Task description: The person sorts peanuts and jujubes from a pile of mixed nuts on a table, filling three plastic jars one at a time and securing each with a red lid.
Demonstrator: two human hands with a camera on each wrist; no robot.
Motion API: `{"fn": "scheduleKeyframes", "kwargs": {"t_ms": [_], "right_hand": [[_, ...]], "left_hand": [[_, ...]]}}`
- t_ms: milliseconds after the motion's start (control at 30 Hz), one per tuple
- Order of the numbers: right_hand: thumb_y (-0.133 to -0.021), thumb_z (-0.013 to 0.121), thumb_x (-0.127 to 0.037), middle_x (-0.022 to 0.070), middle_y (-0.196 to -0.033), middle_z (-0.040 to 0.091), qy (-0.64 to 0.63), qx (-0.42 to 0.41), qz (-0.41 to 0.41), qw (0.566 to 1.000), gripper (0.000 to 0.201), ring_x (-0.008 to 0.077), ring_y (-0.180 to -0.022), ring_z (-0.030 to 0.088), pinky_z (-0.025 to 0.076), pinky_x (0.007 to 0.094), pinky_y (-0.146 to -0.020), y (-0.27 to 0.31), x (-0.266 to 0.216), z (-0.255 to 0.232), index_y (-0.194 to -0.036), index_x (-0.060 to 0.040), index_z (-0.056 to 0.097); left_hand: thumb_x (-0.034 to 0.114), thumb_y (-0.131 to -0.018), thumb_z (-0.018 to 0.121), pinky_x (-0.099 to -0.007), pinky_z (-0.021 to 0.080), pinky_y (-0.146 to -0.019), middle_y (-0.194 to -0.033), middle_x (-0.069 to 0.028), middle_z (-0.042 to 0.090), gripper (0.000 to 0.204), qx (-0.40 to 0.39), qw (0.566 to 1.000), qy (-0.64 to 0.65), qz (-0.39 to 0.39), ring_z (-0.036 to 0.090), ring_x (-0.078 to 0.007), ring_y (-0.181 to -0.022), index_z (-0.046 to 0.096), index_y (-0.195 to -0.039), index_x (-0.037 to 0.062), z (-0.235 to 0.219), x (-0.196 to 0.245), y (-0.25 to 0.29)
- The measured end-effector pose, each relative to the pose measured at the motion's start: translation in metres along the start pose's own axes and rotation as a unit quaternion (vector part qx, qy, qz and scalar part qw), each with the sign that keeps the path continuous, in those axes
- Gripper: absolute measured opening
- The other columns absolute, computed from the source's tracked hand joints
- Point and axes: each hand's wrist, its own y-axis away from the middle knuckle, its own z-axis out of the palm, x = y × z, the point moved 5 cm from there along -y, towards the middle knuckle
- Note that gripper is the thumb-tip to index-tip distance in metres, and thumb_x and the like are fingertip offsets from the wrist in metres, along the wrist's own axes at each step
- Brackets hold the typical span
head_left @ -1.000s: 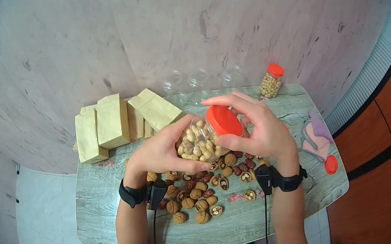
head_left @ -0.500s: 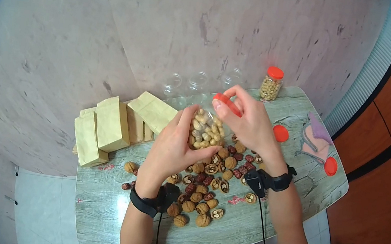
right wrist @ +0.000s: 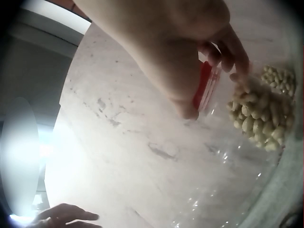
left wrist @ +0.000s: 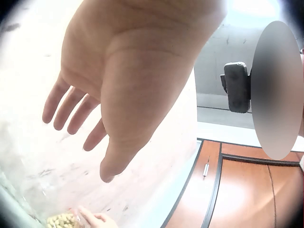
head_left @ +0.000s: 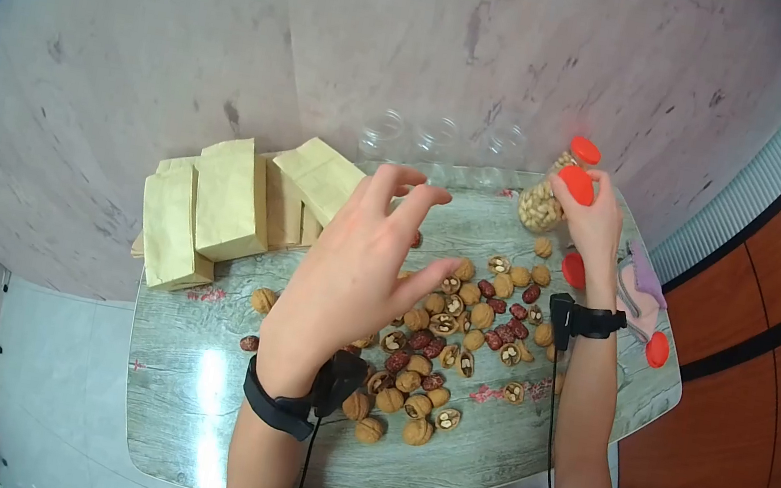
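Note:
At the back right of the table, my right hand (head_left: 596, 234) grips a clear jar of peanuts (head_left: 539, 208) by its red lid (head_left: 576, 184). In the right wrist view the thumb and fingers sit on either side of that lid (right wrist: 203, 90), with the peanuts (right wrist: 261, 118) showing below. A second red-lidded peanut jar (head_left: 564, 163) stands just behind, partly covered by the held one. My left hand (head_left: 351, 273) hovers above the walnuts and paper bags, fingers spread and loosely bent, holding nothing; its palm (left wrist: 133, 71) looks bare in the left wrist view.
Several walnuts (head_left: 418, 431) and red dates (head_left: 494, 339) lie scattered mid-table. Paper bags (head_left: 233, 205) stand at the back left. Clear jars (head_left: 437, 140) line the wall side. Loose red lids (head_left: 657, 351) and folded cloths (head_left: 645, 282) are at the right.
The right hand has carried the peanut jar from mid-table to the back right, beside the other jar. My left hand has let go of the jar and stays over the left-middle.

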Motion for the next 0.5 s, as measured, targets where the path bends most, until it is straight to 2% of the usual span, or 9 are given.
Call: {"fn": "scheduleKeyframes", "kwargs": {"t_ms": [67, 167, 233, 300, 367, 433, 500], "right_hand": [[-0.084, 0.081, -0.053, 0.0226, -0.104, 0.074, 0.006, -0.021, 0.003, 1.0, 0.063, 0.0395, -0.101, 0.072, 0.054, 0.0461, -0.09, -0.001, 0.015, 0.016, -0.118, -0.003, 0.064], [-0.085, 0.08, -0.053, 0.0203, -0.099, 0.075, 0.028, 0.017, -0.052, 0.998, 0.061, 0.0382, -0.092, 0.072, 0.054, 0.0453, -0.084, 0.001, 0.014, 0.019, -0.116, -0.0038, 0.064], [-0.086, 0.079, -0.051, 0.0178, -0.092, 0.074, 0.027, -0.012, 0.015, 0.999, 0.055, 0.0354, -0.082, 0.071, 0.054, 0.044, -0.077, 0.001, 0.016, 0.016, -0.109, -0.0034, 0.065], [-0.088, 0.078, -0.049, 0.0169, -0.09, 0.075, 0.029, -0.022, 0.018, 0.999, 0.051, 0.0338, -0.079, 0.07, 0.054, 0.0432, -0.074, -0.005, 0.033, 0.021, -0.106, -0.0028, 0.066], [-0.09, 0.076, -0.046, 0.0161, -0.089, 0.075, 0.032, -0.031, 0.021, 0.999, 0.047, 0.0322, -0.076, 0.07, 0.053, 0.0425, -0.071, -0.008, 0.028, 0.017, -0.103, -0.0021, 0.067], [-0.091, 0.073, -0.041, 0.0156, -0.091, 0.076, 0.055, -0.159, 0.085, 0.982, 0.042, 0.0323, -0.076, 0.071, 0.053, 0.0432, -0.07, -0.007, 0.028, 0.022, -0.104, -0.0014, 0.07], [-0.091, 0.073, -0.04, 0.0159, -0.096, 0.077, 0.102, -0.174, 0.063, 0.977, 0.041, 0.0331, -0.081, 0.072, 0.054, 0.0434, -0.074, -0.007, 0.025, 0.021, -0.107, -0.0024, 0.071]], "left_hand": [[0.025, -0.091, 0.079, -0.0427, 0.055, -0.095, -0.133, -0.0174, 0.057, 0.049, 0.005, 1.0, 0.0, -0.001, 0.062, -0.0368, -0.117, 0.061, -0.131, 0.0025, -0.002, 0.0, 0.001], [0.025, -0.091, 0.078, -0.0426, 0.055, -0.095, -0.132, -0.0173, 0.058, 0.048, 0.01, 1.0, -0.002, -0.003, 0.062, -0.0367, -0.116, 0.061, -0.13, 0.0023, -0.005, -0.002, 0.002], [0.025, -0.091, 0.078, -0.0425, 0.055, -0.095, -0.131, -0.0173, 0.058, 0.048, 0.013, 1.0, -0.003, -0.004, 0.063, -0.0365, -0.116, 0.061, -0.129, 0.0021, -0.006, -0.003, 0.002], [0.026, -0.092, 0.078, -0.0426, 0.055, -0.095, -0.131, -0.0172, 0.058, 0.046, 0.032, 0.999, -0.03, 0.023, 0.063, -0.0361, -0.116, 0.061, -0.128, 0.0019, -0.007, -0.003, 0.002], [0.026, -0.092, 0.077, -0.0426, 0.055, -0.095, -0.131, -0.0172, 0.058, 0.046, 0.031, 0.999, -0.026, 0.019, 0.063, -0.036, -0.116, 0.062, -0.128, 0.0021, -0.009, -0.002, 0.003], [0.026, -0.092, 0.077, -0.0426, 0.054, -0.095, -0.131, -0.0172, 0.058, 0.045, 0.03, 0.999, -0.023, 0.015, 0.063, -0.0358, -0.116, 0.062, -0.127, 0.0022, -0.01, -0.002, 0.003], [0.025, -0.093, 0.077, -0.0426, 0.054, -0.095, -0.131, -0.0172, 0.058, 0.043, 0.024, 1.0, -0.01, 0.003, 0.063, -0.0358, -0.116, 0.063, -0.126, 0.0027, -0.012, -0.002, 0.004]]}}
